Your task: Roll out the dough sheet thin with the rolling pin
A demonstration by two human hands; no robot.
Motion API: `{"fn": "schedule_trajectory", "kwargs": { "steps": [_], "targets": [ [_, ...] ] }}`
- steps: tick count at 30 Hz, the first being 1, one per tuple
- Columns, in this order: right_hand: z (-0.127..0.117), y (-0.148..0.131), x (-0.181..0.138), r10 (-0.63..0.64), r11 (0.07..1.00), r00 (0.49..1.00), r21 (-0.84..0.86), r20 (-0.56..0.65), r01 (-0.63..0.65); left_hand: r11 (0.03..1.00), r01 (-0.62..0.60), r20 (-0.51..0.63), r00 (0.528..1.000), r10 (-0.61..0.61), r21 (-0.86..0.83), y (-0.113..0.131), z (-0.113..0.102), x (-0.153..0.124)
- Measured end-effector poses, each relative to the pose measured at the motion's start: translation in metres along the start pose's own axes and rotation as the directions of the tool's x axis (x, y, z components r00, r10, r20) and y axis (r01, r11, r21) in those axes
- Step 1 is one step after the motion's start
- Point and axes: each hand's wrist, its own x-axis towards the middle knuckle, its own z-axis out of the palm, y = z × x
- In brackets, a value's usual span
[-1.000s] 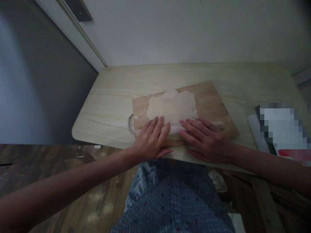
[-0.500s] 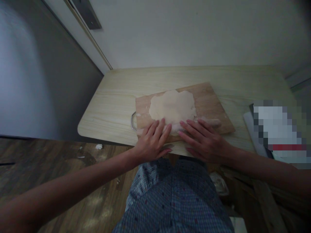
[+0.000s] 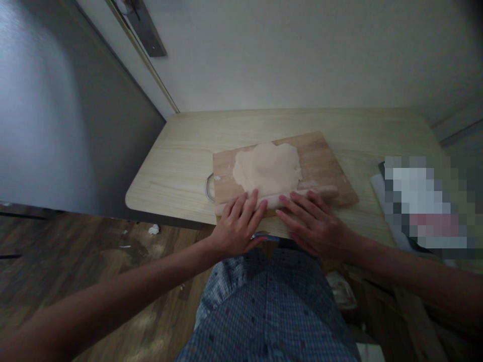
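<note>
A flat, uneven sheet of pale dough (image 3: pixel 267 168) lies on a wooden cutting board (image 3: pixel 324 166) with a metal handle at its left end. Along the board's near edge lies a thin floured rolling pin (image 3: pixel 319 192). My left hand (image 3: pixel 237 223) and my right hand (image 3: pixel 315 223) rest flat on the pin side by side, fingers stretched out over it, fingertips just short of the dough's near edge.
The board sits on a light wooden table (image 3: pixel 181 161) against a white wall. A blurred-out object (image 3: pixel 422 206) lies at the table's right end. Left of the table is a grey surface, below it a dark wooden floor (image 3: pixel 75 251) with small scraps.
Both hands have drawn back toward me with the rolling pin, off the dough's near edge to the board's front edge. The view has tilted slightly.
</note>
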Motion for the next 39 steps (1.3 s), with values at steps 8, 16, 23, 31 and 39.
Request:
{"fn": "schedule_trajectory", "kwargs": {
  "steps": [8,16,23,31,39],
  "targets": [
    [0.005,-0.003,0.002,0.094,0.995,0.99,0.024,-0.104,-0.092,0.993,0.108,-0.038,0.993,-0.11,-0.042,0.013,0.001,-0.001],
    [0.008,0.015,0.02,0.18,0.977,0.978,-0.092,-0.109,-0.191,0.968,0.228,-0.084,0.968,-0.237,-0.105,0.014,0.005,0.006],
    [-0.002,0.042,0.027,0.104,0.987,0.993,-0.125,0.051,-0.097,0.942,0.259,0.052,0.966,-0.254,-0.212,-0.021,-0.007,0.012],
    [-0.007,0.089,0.046,0.256,0.966,0.964,-0.047,0.067,-0.253,0.96,0.251,0.121,0.964,-0.236,-0.125,-0.051,-0.015,0.062],
    [0.012,0.108,0.047,0.46,0.876,0.862,0.046,0.214,-0.48,0.885,0.347,0.095,0.938,-0.335,-0.31,-0.054,0.005,0.081]
  ]
}}
